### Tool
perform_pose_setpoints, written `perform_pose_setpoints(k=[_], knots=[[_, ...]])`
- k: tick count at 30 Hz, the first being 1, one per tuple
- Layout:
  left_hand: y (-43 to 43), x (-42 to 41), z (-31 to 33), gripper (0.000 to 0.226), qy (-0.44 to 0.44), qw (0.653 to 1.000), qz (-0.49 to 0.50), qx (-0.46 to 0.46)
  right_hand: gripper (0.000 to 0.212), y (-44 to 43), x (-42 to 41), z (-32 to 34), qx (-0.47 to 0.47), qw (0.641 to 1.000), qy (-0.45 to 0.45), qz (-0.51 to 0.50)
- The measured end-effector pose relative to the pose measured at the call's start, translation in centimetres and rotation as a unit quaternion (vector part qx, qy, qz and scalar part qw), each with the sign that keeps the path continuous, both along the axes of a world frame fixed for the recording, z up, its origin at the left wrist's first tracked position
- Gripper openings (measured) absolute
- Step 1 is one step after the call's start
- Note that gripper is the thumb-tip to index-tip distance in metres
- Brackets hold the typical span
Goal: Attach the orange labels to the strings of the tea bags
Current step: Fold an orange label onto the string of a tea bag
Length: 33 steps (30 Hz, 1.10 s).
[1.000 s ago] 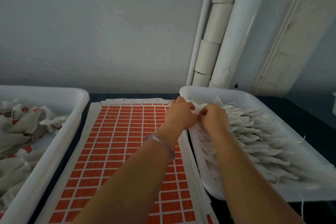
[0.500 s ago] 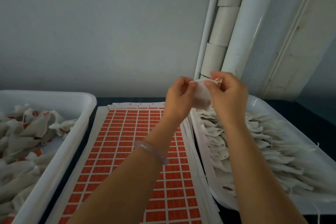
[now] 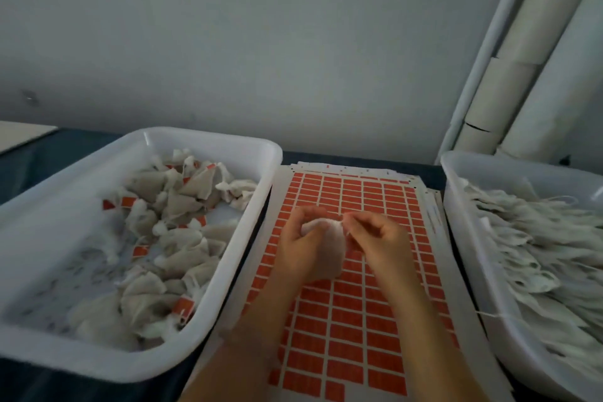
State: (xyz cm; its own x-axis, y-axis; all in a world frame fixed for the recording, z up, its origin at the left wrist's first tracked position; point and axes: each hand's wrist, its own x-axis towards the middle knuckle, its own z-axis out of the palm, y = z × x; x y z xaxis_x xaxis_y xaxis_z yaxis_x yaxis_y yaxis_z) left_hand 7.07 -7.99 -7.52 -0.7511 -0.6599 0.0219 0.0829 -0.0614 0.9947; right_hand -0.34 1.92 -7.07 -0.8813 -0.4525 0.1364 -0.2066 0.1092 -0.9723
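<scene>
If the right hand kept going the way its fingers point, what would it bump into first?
The right hand points left, straight at the tea bag whose top it seems to pinch; behind that is the left hand holding it.

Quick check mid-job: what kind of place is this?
Probably a small hand-packing bench for tea bags: a label sheet lies between two white bins, the left bin holding labelled bags, the right bin plain bags. Cardboard tubes lean in the corner.
</scene>
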Motion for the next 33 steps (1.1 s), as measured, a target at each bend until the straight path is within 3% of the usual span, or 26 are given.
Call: perform_pose_setpoints(k=[5,13,16,19,23,25,27,29,31,33], knots=[[0.1,-0.5,-1.8,0.008,0.009,0.996,-0.031,-0.085,0.008,-0.5,0.6,-3.1,-0.045,0.997,-0.044,-0.035],[0.1,-1.1,-2.4,0.009,-0.046,0.973,-0.015,-0.225,0.015,1.0,-0.4,-3.4,-0.026,0.991,0.027,-0.127],[0.1,-0.7,-2.4,0.010,-0.029,0.974,-0.021,-0.224,0.018,1.5,-0.7,-3.2,-0.038,0.982,0.038,-0.179],[0.0,-0.5,-2.2,0.011,-0.033,0.984,-0.008,-0.176,0.015,1.5,-0.6,-3.0,-0.034,0.981,0.058,-0.180],[-0.4,-0.3,-2.3,0.013,-0.043,0.982,0.030,-0.182,0.005,1.7,-0.1,-2.5,-0.012,0.976,0.109,-0.190],[-0.3,-0.4,-2.2,0.014,-0.024,0.985,0.040,-0.169,0.028,1.5,0.7,-2.7,-0.030,0.974,0.121,-0.188],[0.0,-0.6,-2.2,0.014,-0.010,0.983,0.030,-0.179,0.058,0.9,1.7,-2.6,-0.012,0.991,0.056,-0.123],[0.4,-0.6,-2.2,0.013,-0.001,0.979,-0.009,-0.202,0.074,0.4,2.3,-2.3,0.041,0.997,-0.022,-0.058],[0.7,-0.5,-2.4,0.014,-0.001,0.972,-0.045,-0.230,0.063,0.3,2.2,-2.1,0.020,0.993,-0.102,-0.050],[0.9,-0.4,-2.5,0.015,-0.008,0.964,-0.063,-0.257,0.034,0.8,1.9,-1.8,-0.049,0.980,-0.189,-0.035]])
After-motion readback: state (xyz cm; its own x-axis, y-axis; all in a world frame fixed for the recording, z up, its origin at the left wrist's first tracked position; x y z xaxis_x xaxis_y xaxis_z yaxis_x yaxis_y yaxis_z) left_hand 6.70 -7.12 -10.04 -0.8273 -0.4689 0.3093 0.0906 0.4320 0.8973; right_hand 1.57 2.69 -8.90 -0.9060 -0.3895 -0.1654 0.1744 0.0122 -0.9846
